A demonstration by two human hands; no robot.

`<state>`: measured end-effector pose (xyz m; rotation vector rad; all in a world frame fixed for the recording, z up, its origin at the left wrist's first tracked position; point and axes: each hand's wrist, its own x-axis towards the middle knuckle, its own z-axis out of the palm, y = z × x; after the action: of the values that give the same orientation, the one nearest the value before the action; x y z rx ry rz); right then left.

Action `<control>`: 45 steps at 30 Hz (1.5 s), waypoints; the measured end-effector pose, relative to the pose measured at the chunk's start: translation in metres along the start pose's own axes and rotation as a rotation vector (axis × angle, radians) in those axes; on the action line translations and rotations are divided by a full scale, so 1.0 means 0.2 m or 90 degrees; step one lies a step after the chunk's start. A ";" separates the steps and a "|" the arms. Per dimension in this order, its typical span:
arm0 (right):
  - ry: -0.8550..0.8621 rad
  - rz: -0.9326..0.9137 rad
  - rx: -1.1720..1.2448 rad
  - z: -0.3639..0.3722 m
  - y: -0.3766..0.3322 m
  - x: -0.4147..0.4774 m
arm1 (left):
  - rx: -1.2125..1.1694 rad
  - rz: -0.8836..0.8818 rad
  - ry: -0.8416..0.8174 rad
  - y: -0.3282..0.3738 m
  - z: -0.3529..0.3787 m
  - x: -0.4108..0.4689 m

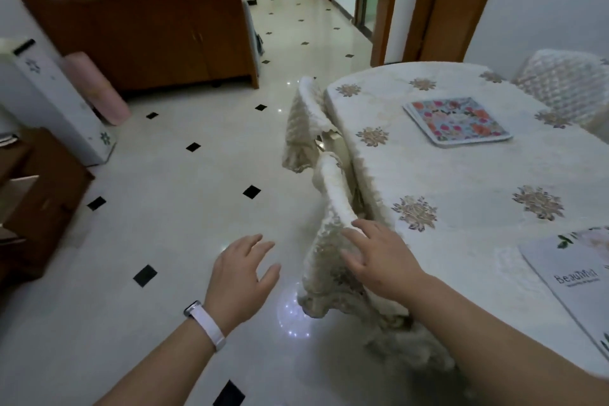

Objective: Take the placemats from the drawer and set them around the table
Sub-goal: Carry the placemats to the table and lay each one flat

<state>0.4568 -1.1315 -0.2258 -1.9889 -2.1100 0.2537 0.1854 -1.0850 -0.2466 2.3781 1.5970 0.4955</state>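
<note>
While both your hands are empty, fingers spread and loose, the mats lie on the table (461,175): a floral stack (458,120) toward its far side, and one white mat (573,277) at its near edge, partly out of view. Your right hand (379,260) is at the table's left edge, fingertips at or on the lace cover of the near chair (333,208). Your left hand (240,277) is further left of the table, over the floor. So the stack lies ahead and to the right of your right hand, across the cloth, and that hand is clearly the nearer. The stack sits skewed to the table edge; its long axis is hard to tell. The drawers (36,194) stand well left of the table, one seemingly pulled out. The likely next job is spreading the stack round the places, right hand leading.
</note>
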 end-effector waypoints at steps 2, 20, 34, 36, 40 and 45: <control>0.010 -0.009 -0.027 0.02 -0.15 0.14 | -0.004 -0.006 0.002 -0.20 -0.07 0.05; 0.002 0.002 -0.058 0.10 -0.53 1.01 | -0.050 -0.013 0.068 -0.92 -0.29 0.58; -0.008 0.073 0.020 0.19 -0.18 2.01 | -0.026 0.059 -0.019 -1.07 -0.17 1.77; -0.005 0.082 0.023 0.15 -0.11 2.13 | -0.026 0.077 -0.016 -1.04 -0.15 1.94; 0.011 0.100 0.007 0.09 -0.02 2.28 | -0.024 0.125 -0.036 -1.01 -0.12 2.21; 0.014 0.166 -0.025 0.03 0.12 2.46 | -0.025 0.177 -0.069 -1.00 -0.05 2.58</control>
<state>0.4521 -0.6398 -0.2140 -2.2787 -1.8533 0.2336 0.1924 -0.5311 -0.2369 2.5627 1.2077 0.4343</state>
